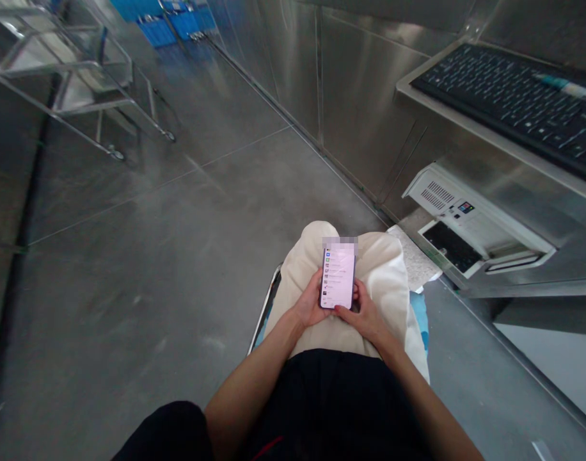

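One phone is held upright over the lap, screen lit | left hand is wrapped round its left edge | right hand is closed on its lower right, thumb on screen | keyboard is set on worktop to the right | trolley is parked far left.

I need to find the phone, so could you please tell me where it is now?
In the head view, the phone is low at centre, held between the left hand and right hand over the person's lap.
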`<state>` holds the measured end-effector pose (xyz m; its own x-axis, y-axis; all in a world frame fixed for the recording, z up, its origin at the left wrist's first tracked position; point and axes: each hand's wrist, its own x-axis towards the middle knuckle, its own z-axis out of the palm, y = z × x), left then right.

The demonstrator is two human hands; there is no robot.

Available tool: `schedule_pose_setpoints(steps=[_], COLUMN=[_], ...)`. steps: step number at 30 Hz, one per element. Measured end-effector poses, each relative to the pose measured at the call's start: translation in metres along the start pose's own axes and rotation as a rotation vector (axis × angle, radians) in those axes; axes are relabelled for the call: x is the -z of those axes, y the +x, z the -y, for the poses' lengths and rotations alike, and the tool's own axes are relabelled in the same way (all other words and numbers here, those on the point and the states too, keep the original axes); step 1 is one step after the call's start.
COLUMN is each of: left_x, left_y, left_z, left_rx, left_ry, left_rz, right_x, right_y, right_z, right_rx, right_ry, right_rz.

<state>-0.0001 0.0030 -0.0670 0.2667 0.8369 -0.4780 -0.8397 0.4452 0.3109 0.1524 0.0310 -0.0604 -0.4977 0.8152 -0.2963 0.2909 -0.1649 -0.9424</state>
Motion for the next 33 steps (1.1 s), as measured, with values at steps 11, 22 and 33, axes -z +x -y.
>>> schedule_pose_setpoints(steps=[11,22,33], left_x=[0.006,0.003,0.002], left_y=[-0.001,-0.003,-0.004], left_z=[0.000,-0.001,0.001], left_rx=[0.062,0.087,0.094], left_ry=[0.037,-0.005,0.010], left_rz=[0.057,0.082,0.013], right_x=[0.002,0.005,0.000], right_y=[0.003,0.006,0.007], right_z=[-0.012,-0.025,-0.021], right_rx=[0.025,0.061,0.030], right_ry=[0.032,0.015,0.166], right_rz=[0.003,-0.010,-0.019])
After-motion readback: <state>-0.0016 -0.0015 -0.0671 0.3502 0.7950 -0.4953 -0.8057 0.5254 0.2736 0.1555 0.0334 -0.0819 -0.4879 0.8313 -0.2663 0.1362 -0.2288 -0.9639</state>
